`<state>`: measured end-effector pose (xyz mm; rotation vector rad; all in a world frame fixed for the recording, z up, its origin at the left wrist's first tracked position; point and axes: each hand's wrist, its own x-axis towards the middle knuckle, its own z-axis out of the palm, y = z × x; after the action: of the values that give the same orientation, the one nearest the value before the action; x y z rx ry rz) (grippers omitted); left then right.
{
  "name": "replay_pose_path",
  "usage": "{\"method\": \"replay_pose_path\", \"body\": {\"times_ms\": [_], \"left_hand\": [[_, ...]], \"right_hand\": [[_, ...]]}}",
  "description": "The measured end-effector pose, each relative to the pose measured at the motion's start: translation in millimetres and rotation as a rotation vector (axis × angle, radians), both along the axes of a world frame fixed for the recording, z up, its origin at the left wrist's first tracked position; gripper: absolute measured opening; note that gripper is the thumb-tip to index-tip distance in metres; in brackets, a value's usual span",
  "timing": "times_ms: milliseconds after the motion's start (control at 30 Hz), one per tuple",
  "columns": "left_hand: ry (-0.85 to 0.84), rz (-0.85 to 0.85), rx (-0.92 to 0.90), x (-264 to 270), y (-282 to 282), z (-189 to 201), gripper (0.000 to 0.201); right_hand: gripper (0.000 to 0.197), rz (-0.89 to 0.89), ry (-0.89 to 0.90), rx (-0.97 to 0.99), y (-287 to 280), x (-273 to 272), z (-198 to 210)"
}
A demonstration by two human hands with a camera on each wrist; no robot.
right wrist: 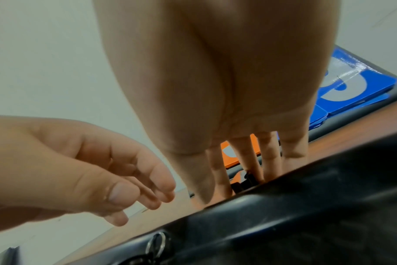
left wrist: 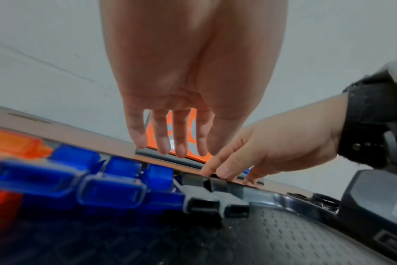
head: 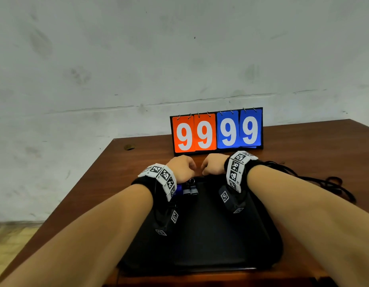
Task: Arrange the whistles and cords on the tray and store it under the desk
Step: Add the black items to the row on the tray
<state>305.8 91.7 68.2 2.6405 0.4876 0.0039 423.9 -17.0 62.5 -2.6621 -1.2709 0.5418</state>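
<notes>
Both hands sit close together at the far rim of the black tray (head: 200, 235), just in front of the scoreboard (head: 217, 131) on the brown desk (head: 121, 162).

Left hand (head: 182, 167): the left wrist view shows the fingers (left wrist: 180, 136) hanging down, loosely extended and slightly apart, tips in the air above the tray's far edge, holding nothing.

Right hand (head: 213, 165): fingers point down at the tray's far rim, tips touching or just behind it. In the right wrist view something small and dark sits between the fingertips (right wrist: 249, 165), but whether they pinch it I cannot tell (too hidden).

Whistles lie in a row inside the tray along its far edge, below and to the left of the left fingertips: two grey whistles (left wrist: 213, 202) nearest the fingers, almost under them, then blue whistles (left wrist: 111, 188) further left, an orange whistle (left wrist: 16, 143) at the far left end. A metal ring (head: 191, 180) shows at the grey pair, just beside the left hand.

Black cords (head: 324, 183) lie in a loose heap on the desk outside the tray, well to the right of the right fingers.
</notes>
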Motion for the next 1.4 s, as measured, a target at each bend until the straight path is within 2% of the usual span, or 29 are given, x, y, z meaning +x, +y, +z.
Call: {"method": "replay_pose_path", "body": {"times_ms": [133,233,367,533,800,1033,1400], "left_hand": [[-0.025,-0.001,-0.027,-6,1,4,0.029],[-0.067,0.000,-0.041,-11,-2,9,0.029],[-0.193,0.053,-0.090,-20,-11,17,0.040],[-0.264,0.003,-0.233,-32,-27,22,0.044],[-0.325,-0.014,-0.186,-48,-52,27,0.039],[-0.355,0.027,-0.094,-57,-63,30,0.041],[-0.347,0.028,-0.123,-63,-62,20,0.055]], "right_hand": [[0.021,-0.099,0.005,0.118,-4,1,0],[0.022,-0.098,0.034,0.257,-13,-5,7],[0.021,-0.116,0.284,0.506,-25,-22,22],[0.013,-0.206,0.624,0.739,-46,-52,37],[0.009,-0.237,0.729,0.769,-72,-78,47],[0.009,-0.248,0.665,0.728,-81,-87,47],[0.010,-0.246,0.616,0.729,-86,-93,39]]}}
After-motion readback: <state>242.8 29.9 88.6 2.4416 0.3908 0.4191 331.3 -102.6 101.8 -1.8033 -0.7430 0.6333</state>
